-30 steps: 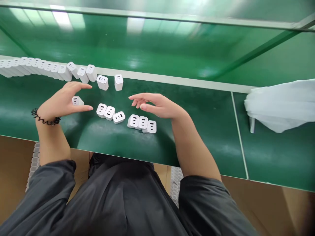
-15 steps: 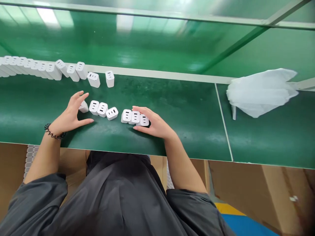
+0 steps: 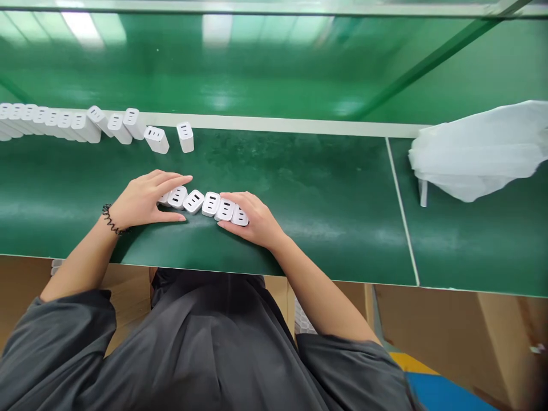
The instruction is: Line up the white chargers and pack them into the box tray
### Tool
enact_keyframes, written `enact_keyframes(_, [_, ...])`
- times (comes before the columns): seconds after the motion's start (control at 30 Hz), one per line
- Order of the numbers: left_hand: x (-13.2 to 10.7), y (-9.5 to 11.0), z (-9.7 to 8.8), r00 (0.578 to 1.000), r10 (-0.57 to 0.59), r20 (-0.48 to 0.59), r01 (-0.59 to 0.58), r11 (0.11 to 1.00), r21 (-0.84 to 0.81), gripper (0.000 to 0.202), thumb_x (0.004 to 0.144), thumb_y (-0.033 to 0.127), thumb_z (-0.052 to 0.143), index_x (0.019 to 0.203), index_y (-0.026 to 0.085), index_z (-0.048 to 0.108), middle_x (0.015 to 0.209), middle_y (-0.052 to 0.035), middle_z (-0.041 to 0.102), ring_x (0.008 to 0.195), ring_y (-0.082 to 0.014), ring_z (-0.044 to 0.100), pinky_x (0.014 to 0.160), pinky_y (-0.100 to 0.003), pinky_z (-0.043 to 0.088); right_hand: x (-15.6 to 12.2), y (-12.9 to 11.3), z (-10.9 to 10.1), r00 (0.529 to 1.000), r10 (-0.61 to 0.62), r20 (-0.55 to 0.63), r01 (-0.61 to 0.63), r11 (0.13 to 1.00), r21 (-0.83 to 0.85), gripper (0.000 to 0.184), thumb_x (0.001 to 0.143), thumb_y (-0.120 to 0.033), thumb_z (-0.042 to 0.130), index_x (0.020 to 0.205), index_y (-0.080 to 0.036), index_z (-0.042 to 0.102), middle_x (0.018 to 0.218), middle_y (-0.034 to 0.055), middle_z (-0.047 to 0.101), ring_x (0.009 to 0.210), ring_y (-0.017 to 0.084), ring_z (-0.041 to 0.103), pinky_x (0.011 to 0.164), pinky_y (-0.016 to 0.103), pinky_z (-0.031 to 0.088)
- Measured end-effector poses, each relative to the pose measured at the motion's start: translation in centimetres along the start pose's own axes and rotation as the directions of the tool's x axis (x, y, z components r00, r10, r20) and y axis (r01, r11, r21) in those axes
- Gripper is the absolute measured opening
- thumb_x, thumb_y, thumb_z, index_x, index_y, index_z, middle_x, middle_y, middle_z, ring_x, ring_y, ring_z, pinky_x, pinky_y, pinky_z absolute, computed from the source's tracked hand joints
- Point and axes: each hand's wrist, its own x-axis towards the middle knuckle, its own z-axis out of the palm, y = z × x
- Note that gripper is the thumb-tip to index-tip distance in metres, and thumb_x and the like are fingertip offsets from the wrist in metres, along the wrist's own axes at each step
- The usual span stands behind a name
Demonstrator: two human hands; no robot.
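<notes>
Several white charger blocks (image 3: 202,203) lie side by side in a short row on the green belt (image 3: 299,188), pressed together between my two hands. My left hand (image 3: 145,202) cups the row's left end, fingers curved round the end blocks. At the right end my right hand (image 3: 252,220) lies curled over the last block. A longer line of the same white blocks (image 3: 55,120) runs along the grey rail at the far left, with two single blocks (image 3: 171,137) standing apart from its end.
A crumpled white plastic bag (image 3: 479,151) lies on the belt at the right, past a pale seam (image 3: 402,205). The belt's near edge runs just above my dark-clothed lap (image 3: 205,348). Brown cardboard (image 3: 449,331) shows below on the right.
Both hands came down onto the belt and moved inward. The two loose groups of blocks and the single one at the left were pushed together into one tight row.
</notes>
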Motion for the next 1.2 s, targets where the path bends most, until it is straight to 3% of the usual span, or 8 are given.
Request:
enact_keyframes(0.13, [0.0, 0.8, 1.0, 0.999, 0.003, -0.04, -0.003, 1.0, 0.018, 0.06, 0.087, 0.066, 0.061, 0.132, 0.026, 0.063, 0.122, -0.0084, 0.071, 0.103, -0.0265, 0.067, 0.085, -0.039, 0.052, 0.1, 0.1, 0.0, 1.0, -0.028, 0.014, 0.028, 1.0, -0.013, 0.047, 0.094, -0.039, 0.061, 0.136, -0.024, 0.05, 0.127, 0.0117, 0.068, 0.11, 0.028, 0.064, 0.088, 0.044, 0.053])
enact_keyframes(0.4, [0.1, 0.7, 1.3, 0.999, -0.001, -0.033, 0.003, 0.998, 0.058, 0.05, 0.09, 0.062, 0.061, 0.124, 0.027, 0.068, 0.109, -0.006, 0.075, 0.093, -0.0243, 0.069, 0.077, -0.037, 0.05, -0.1, 0.4, -0.4, 0.997, -0.073, 0.013, 0.073, 0.997, 0.014, 0.048, 0.093, -0.036, 0.063, 0.137, -0.024, 0.047, 0.124, 0.0113, 0.068, 0.106, 0.026, 0.066, 0.085, 0.042, 0.053])
enact_keyframes(0.5, [0.1, 0.9, 1.3, 0.999, 0.01, -0.046, -0.006, 0.997, 0.083, 0.051, 0.088, 0.063, 0.063, 0.126, 0.029, 0.067, 0.113, -0.0062, 0.074, 0.102, -0.0276, 0.067, 0.087, -0.041, 0.049, -0.1, 0.5, -0.4, 0.996, -0.082, 0.016, 0.082, 0.996, 0.023, 0.049, 0.093, -0.036, 0.064, 0.138, -0.023, 0.047, 0.123, 0.0113, 0.068, 0.105, 0.026, 0.066, 0.084, 0.041, 0.052])
enact_keyframes(0.63, [0.1, 1.3, 1.2, 0.999, -0.023, -0.026, 0.027, 0.99, 0.141, 0.065, 0.083, 0.069, 0.065, 0.138, 0.035, 0.058, 0.13, -0.0073, 0.066, 0.124, -0.0357, 0.056, 0.107, -0.053, 0.039, -0.1, 0.5, -0.5, 0.996, -0.033, 0.083, 0.032, 0.999, 0.017, 0.051, 0.093, -0.041, 0.062, 0.139, -0.024, 0.047, 0.124, 0.0118, 0.068, 0.107, 0.028, 0.066, 0.084, 0.043, 0.051])
enact_keyframes(0.77, [0.2, 1.6, 1.3, 0.998, 0.012, 0.058, -0.023, 0.979, 0.2, 0.065, 0.089, 0.068, 0.057, 0.147, 0.039, 0.047, 0.138, -0.0079, 0.061, 0.116, -0.033, 0.06, 0.093, -0.047, 0.045, -0.1, 0.5, -0.6, 0.997, -0.057, 0.06, 0.055, 0.998, 0.03, 0.055, 0.093, -0.038, 0.064, 0.142, -0.024, 0.043, 0.125, 0.0121, 0.068, 0.106, 0.028, 0.066, 0.083, 0.042, 0.05])
enact_keyframes(0.87, [0.2, 1.7, 1.7, 0.995, 0.001, 0.096, -0.022, 0.977, 0.212, 0.059, 0.094, 0.067, 0.05, 0.146, 0.04, 0.048, 0.127, -0.0081, 0.067, 0.102, -0.0288, 0.064, 0.085, -0.043, 0.044, -0.1, 0.5, -0.6, 0.996, -0.056, 0.064, 0.054, 0.998, 0.027, 0.056, 0.093, -0.036, 0.064, 0.143, -0.026, 0.042, 0.124, 0.0119, 0.068, 0.105, 0.028, 0.066, 0.082, 0.042, 0.051])
enact_keyframes(1.07, [0.4, 1.3, 2.2, 0.995, -0.059, 0.081, 0.05, 0.993, 0.11, 0.058, 0.093, 0.071, 0.047, 0.136, 0.036, 0.06, 0.104, -0.0075, 0.073, 0.087, -0.0245, 0.065, 0.079, -0.04, 0.044, 0.0, 0.5, -0.8, 0.995, -0.069, 0.078, 0.067, 0.998, 0.019, 0.058, 0.091, -0.039, 0.066, 0.143, -0.027, 0.042, 0.126, 0.0113, 0.068, 0.105, 0.028, 0.066, 0.083, 0.042, 0.052])
enact_keyframes(1.2, [-0.3, 0.6, 1.1, 0.979, -0.187, -0.081, 0.176, 0.976, -0.127, 0.065, 0.088, 0.076, 0.05, 0.131, 0.029, 0.063, 0.109, -0.0094, 0.072, 0.094, -0.0258, 0.066, 0.081, -0.039, 0.048, 0.0, 0.9, -1.1, 0.99, -0.098, 0.099, 0.092, 0.994, 0.065, 0.067, 0.089, -0.051, 0.068, 0.145, -0.027, 0.041, 0.131, 0.0132, 0.064, 0.114, 0.03, 0.063, 0.091, 0.046, 0.053])
